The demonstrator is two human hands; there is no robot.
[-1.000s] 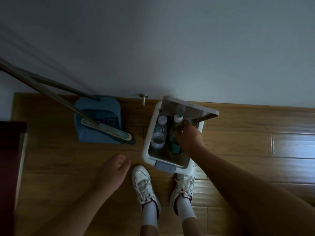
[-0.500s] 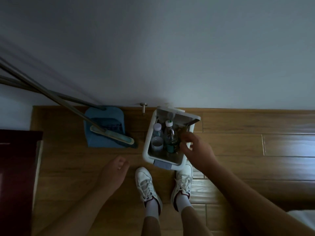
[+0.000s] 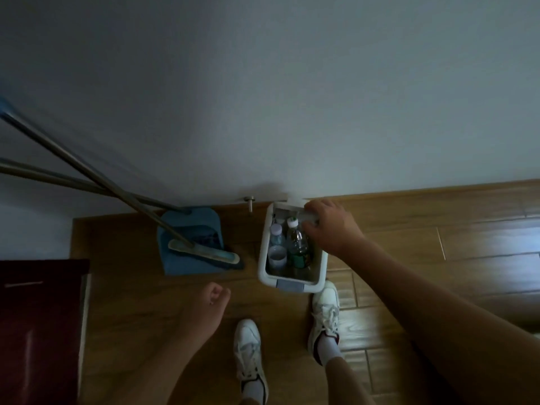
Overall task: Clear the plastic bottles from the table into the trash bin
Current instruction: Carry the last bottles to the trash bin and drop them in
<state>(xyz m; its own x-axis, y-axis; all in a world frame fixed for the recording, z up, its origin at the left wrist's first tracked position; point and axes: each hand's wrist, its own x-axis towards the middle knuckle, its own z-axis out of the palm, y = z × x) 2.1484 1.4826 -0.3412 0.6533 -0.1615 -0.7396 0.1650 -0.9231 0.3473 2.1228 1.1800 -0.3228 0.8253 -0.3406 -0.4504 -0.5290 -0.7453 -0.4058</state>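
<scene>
A white trash bin (image 3: 262,252) stands open on the wooden floor against the wall. Inside it stand a clear plastic bottle with a white cap and green label (image 3: 296,244) and a bottle with a pale cap (image 3: 275,233), with a third round bottle end (image 3: 277,255) below it. My right hand (image 3: 331,229) is over the bin's far right corner, fingers curled over the raised bin lid (image 3: 308,219). My left hand (image 3: 204,308) hangs left of the bin above the floor, fingers loosely curled, holding nothing.
A blue dustpan (image 3: 191,226) with a broom head (image 3: 204,255) lies left of the bin, and long metal handles (image 3: 87,171) lean up to the left. A door stopper (image 3: 249,201) sits at the wall. Dark red furniture (image 3: 38,317) stands at left. My white shoes (image 3: 249,346) stand before the bin.
My right hand has let go of the green-label bottle inside the bin and moved up to the lid at the far edge. The view has pulled back from the bin.
</scene>
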